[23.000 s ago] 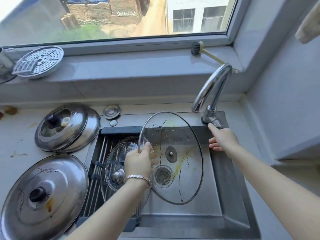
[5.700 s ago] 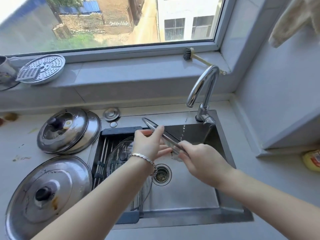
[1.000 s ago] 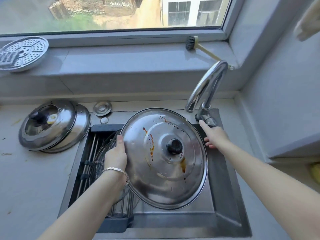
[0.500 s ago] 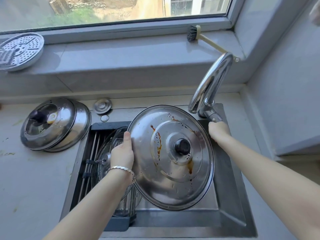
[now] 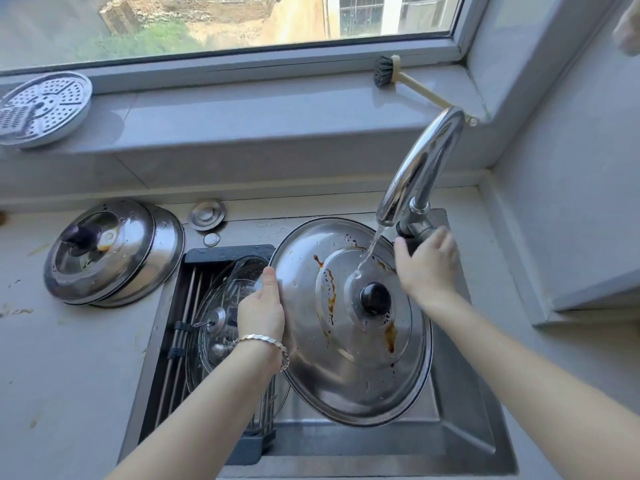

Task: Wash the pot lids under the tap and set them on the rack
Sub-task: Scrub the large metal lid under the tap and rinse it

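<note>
1. Steel lid, large and brown-streaked, hangs tilted over the sink in the lower centre of the frame, its long axis running from upper left to lower right.
2. The left hand grips the lid's left rim, thumb on top, so the whole dome lies to the right of the grip.
3. The rack sits just left of that hand, with glass lids on it.
4. The streaks lie between the grip and the knob.
5. Water lands just above the knob, to the right of the streaks.
6. The right hand is at the base of the tap. It is blurred, so I cannot tell whether it grips or only touches. It is the free hand, and probably the one to rub the dome.
7. Two stacked lids wait on the counter at the left.
</note>
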A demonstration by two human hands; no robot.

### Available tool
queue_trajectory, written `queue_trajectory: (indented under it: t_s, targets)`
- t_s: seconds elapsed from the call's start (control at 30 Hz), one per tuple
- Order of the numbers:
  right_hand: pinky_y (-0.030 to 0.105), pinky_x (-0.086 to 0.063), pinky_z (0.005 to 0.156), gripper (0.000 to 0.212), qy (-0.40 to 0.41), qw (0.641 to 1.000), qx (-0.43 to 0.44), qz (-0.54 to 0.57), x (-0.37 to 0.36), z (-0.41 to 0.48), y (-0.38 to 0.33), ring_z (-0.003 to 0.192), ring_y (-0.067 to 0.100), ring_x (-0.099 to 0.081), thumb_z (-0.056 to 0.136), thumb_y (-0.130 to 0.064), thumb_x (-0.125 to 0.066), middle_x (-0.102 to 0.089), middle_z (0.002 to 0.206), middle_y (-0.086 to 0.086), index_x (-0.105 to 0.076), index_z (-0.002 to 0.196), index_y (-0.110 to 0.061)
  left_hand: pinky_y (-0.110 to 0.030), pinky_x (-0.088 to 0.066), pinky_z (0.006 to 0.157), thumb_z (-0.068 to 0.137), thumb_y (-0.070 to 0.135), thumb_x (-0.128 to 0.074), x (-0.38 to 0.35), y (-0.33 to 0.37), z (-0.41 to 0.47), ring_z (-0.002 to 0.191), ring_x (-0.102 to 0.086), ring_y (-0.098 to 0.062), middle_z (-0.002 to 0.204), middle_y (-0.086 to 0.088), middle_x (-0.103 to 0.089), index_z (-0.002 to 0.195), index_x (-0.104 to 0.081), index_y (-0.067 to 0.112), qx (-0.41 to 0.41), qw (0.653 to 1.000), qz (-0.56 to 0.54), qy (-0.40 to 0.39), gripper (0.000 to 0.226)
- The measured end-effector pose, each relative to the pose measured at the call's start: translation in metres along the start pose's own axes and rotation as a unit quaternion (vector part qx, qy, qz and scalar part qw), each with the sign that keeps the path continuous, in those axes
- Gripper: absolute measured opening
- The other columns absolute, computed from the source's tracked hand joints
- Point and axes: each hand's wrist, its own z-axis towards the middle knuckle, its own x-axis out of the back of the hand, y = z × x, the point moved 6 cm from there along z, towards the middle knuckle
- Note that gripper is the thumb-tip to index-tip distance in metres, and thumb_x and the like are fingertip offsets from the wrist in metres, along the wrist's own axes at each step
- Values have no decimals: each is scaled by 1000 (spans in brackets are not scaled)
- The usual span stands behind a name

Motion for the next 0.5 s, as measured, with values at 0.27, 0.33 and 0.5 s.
queue_trajectory:
  t_s: [0.27,0.33,0.5]
  targets:
    - [35,5,117,67,-150,963,218,-59,-49,-53,-81,145,19,8,95,-48,-14,4,158,8,-2,149,-10,-19,-31,47,96,41,-37,-12,4,-20,54,-40,-18,58,-7,-46,60,-48,4,-69,997,-7,-15,53]
    - [35,5,117,67,-153,980,122,-44,-44,-35,-74,145,22,7,98,-45,-18,4,157,13,0,148,-5,-18,-31,46,95,42,-38,-9,2,-21,57,-39,-22,60,-12,-46,66,-52,1,-79,997,-8,-13,53]
    - [28,15,113,71,-152,921,351,-80,-52,-115,-99,144,15,14,88,-47,-2,10,157,5,0,149,-12,-30,-38,58,95,42,-38,-7,0,-11,62,-48,-24,58,-7,-53,55,-50,6,-49,997,-62,-8,56]
